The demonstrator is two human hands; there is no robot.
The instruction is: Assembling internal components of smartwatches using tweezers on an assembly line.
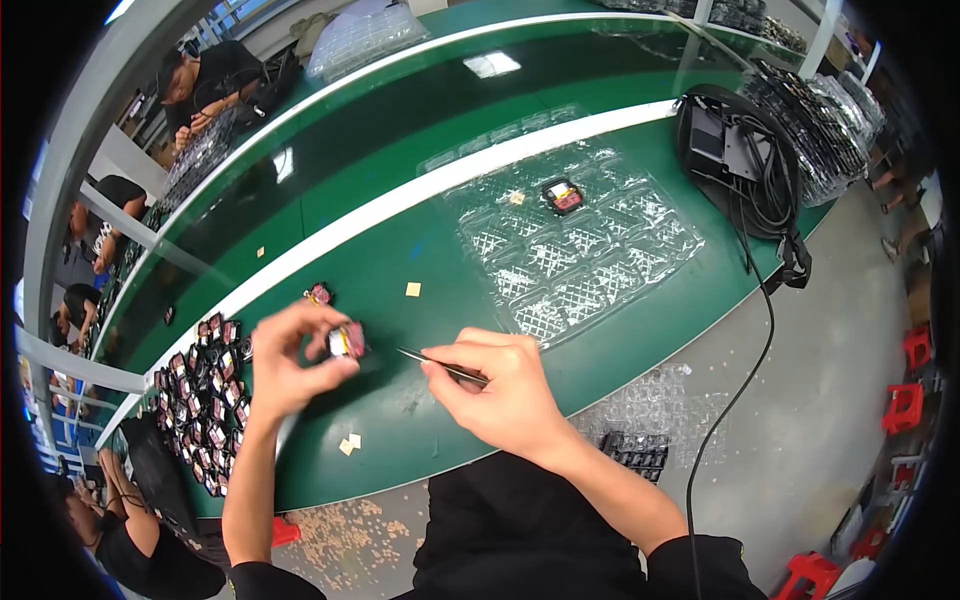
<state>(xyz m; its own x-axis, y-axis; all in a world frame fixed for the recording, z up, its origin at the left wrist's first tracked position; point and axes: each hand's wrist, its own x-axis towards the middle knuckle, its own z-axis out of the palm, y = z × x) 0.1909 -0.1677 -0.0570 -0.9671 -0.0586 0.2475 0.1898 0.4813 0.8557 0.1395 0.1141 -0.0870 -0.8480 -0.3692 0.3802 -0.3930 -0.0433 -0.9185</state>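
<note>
My left hand [280, 365] holds a small electronic module [347, 342] between thumb and fingers, just above the green table. The module is black-edged, with white, yellow and reddish areas. In my right hand [505, 395] is a pair of dark tweezers [462, 374], their tips pointing left toward the module but apart from it. A similar module [318, 293] lies just beyond my left fingers. Many more are heaped in a pile [205, 400] left of that hand. One module [562, 196] sits in a clear plastic tray [590, 285] at the far right.
Small tan squares [413, 289] lie on the green table [400, 400]. A black bag with coiled cable [740, 160] stands at the right end, its cable hanging over the edge. Stacked plastic trays [820, 130] are behind it. Co-workers [205, 85] sit at the left.
</note>
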